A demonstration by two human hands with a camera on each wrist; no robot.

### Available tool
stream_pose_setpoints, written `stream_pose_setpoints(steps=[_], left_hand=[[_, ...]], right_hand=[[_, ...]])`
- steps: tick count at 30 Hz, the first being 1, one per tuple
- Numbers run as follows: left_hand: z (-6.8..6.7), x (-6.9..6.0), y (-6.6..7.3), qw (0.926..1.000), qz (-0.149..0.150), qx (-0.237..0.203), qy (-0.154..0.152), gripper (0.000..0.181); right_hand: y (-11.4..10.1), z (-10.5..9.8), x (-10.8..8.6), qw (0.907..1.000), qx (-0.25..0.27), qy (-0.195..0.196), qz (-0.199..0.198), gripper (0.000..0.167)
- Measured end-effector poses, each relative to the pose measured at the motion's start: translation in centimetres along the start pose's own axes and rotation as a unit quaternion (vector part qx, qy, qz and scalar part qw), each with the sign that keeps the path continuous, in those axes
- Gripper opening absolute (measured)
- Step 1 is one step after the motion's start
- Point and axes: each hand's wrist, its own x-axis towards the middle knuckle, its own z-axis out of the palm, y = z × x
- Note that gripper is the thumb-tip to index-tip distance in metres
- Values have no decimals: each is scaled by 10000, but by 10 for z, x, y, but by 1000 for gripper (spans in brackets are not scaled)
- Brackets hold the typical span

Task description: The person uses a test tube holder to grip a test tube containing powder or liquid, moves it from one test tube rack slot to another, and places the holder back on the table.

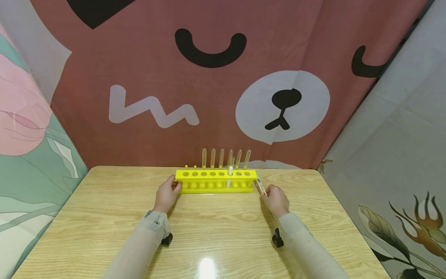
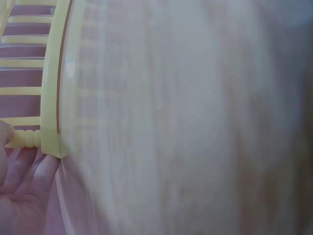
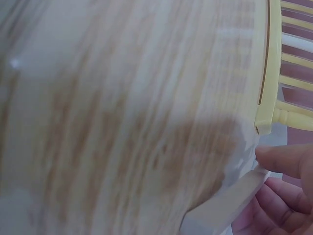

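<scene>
A yellow test tube rack (image 1: 216,190) stands on the table. My left hand (image 1: 167,195) grips its left end, with the thumb and fingers about the end post (image 2: 27,139) in the left wrist view. In my right hand (image 1: 276,201), by the rack's right end, thumb and fingers pinch a pale, slim test tube clamp (image 1: 260,186). Its squared end (image 3: 215,210) shows in the right wrist view. One test tube (image 1: 230,170) with white contents stands in a hole right of the middle. Several clear test tubes (image 1: 213,159) sit upside down on the back pegs.
The wood-grain table (image 1: 209,228) reaches back to a wall cloth (image 1: 156,143) with a printed bear, close behind the rack. Other printed cloths hang at the left (image 1: 21,186) and right (image 1: 390,155).
</scene>
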Motion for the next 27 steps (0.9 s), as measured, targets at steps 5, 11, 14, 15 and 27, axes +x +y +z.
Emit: stream_pose_setpoints(steps=[5, 11, 14, 15, 27], left_hand=[[0, 0, 0, 10000, 3, 4, 1, 16], [1, 1, 0, 10000, -10, 21, 21, 16], [1, 1, -1, 10000, -24, 24, 26, 15], [1, 1, -1, 10000, -19, 19, 29, 15], [2, 1, -1, 10000, -54, -20, 30, 17]], right_hand=[[0, 0, -1, 9999, -58, -92, -1, 17], [-1, 1, -1, 9999, -89, -111, -43, 16], [-1, 2, -2, 9999, -88, -119, -74, 16], [-1, 2, -3, 9999, -87, -121, -86, 16], [-1, 2, -3, 9997, -150, -108, -159, 17]])
